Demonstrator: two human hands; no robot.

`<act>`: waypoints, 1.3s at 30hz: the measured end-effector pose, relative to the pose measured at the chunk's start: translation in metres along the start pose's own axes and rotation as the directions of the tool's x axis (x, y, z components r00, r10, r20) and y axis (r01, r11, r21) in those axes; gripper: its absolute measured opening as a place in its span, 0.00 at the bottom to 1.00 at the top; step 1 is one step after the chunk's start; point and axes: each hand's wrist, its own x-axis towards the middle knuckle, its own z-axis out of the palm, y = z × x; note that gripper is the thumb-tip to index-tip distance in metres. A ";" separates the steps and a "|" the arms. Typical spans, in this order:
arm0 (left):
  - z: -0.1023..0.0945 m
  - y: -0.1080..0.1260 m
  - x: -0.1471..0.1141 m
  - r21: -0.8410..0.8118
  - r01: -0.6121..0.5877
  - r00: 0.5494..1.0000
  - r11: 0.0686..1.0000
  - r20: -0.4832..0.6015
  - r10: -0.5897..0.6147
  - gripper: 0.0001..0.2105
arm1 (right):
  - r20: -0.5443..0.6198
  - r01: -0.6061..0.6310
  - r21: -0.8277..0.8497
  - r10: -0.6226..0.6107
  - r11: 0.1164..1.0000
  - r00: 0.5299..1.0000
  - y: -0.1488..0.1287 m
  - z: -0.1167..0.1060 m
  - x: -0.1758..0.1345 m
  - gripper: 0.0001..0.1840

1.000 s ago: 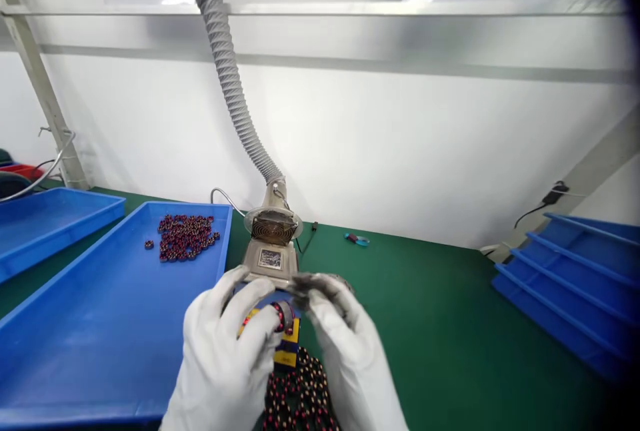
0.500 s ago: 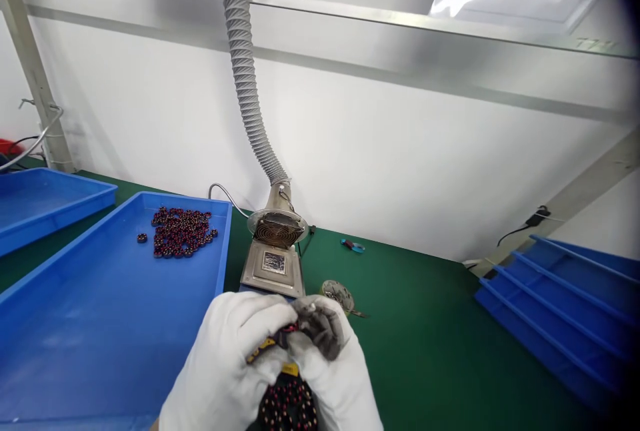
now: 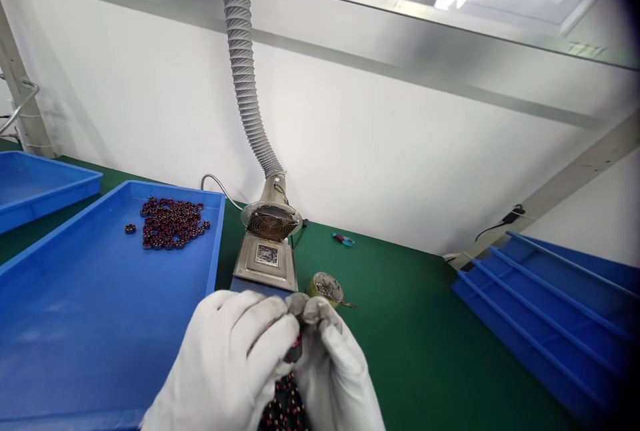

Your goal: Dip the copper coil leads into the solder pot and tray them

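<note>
Left hand (image 3: 225,357): closed on one dark, red-marked ring (image 3: 296,351), above one heap of dotted pieces (image 3: 285,407), uncountable. Right hand (image 3: 337,357): fingertips bunched beside the ring; cannot tell if gripping. One tin (image 3: 313,289) just beyond. Leftward: two blue trays (image 3: 115,324); nearer holds one cluster (image 3: 175,223), one stray piece (image 3: 130,229).

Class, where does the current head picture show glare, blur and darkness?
Head view: white glare streaks the sheet, upper right; faint sheen on the large blue tray; right hand slightly blurred at its fingertips; black shading along the picture's right edge.
</note>
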 end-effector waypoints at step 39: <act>-0.013 -0.002 -0.001 0.023 0.055 0.996 0.998 0.075 -0.057 0.06 | -0.136 0.472 -0.554 -0.633 0.686 0.762 -0.007 0.006 -0.019 0.08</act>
